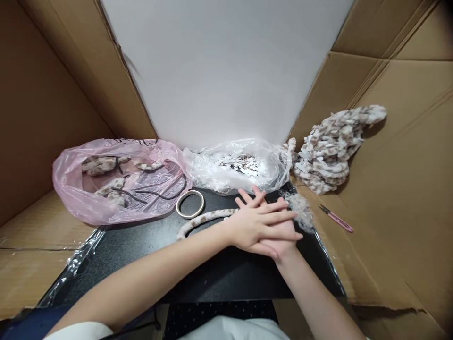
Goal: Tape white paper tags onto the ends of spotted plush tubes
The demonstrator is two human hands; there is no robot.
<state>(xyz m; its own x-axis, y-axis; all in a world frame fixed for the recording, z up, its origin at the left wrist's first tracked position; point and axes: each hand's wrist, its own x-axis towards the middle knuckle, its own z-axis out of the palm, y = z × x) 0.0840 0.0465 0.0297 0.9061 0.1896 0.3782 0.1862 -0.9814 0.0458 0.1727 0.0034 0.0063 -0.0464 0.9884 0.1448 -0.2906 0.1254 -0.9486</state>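
Note:
My left hand [256, 227] lies across my right hand [286, 231], palm to palm, fingers stretched out and apart. The right hand is mostly covered; some of its fingertips show beyond the left, also spread. Nothing shows between the two palms. Close to the left wrist, a curved plush strip [208, 217], white with brown spots, lies on the black tabletop [141, 255]. Its right end is hidden behind my left hand. Just beyond the strip rests a roll of tape [178, 207]. A tuft of clear, wispy plastic [300, 210] sits to the right of my fingers.
A pink plastic bag [71, 189] holds plush pieces and dark cords at left. At the back, a clear bag [203, 172] contains flat white pieces. Bundled spotted plush strips [329, 146] lean against the right cardboard wall [406, 165]. Pink thread snips [339, 221] lie on cardboard.

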